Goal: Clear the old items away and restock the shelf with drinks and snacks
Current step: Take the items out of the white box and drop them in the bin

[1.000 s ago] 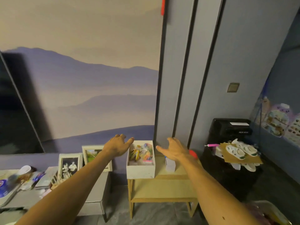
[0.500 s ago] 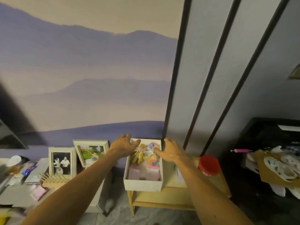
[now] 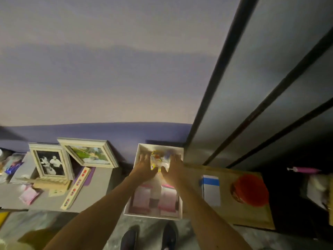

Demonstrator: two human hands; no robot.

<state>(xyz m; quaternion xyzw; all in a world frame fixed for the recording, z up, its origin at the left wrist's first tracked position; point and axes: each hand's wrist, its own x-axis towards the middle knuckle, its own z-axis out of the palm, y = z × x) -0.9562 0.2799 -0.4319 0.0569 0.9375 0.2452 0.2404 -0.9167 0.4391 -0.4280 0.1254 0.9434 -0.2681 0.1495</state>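
A white open box (image 3: pixel 130 204) stands on the left end of a low wooden shelf (image 3: pixel 227 212). At its far end lies a clear bag of colourful snacks (image 3: pixel 161 159); two pink packs (image 3: pixel 141 197) lie at its near end. My left hand (image 3: pixel 144 167) and my right hand (image 3: pixel 173 170) are both down inside the box, pressed against the left and right sides of the snack bag. The picture is blurred, so I cannot tell whether the bag is off the box floor.
On the shelf top to the right stand a white carton with a blue stripe (image 3: pixel 211 190) and a red lid (image 3: pixel 250 190). A grey side table (image 3: pixel 100 192) to the left carries two framed photos (image 3: pixel 52 162) and small clutter. The wall is close behind.
I have come closer and now look down on the box. Both hands went from its far rim into the box and closed in on the snack bag.
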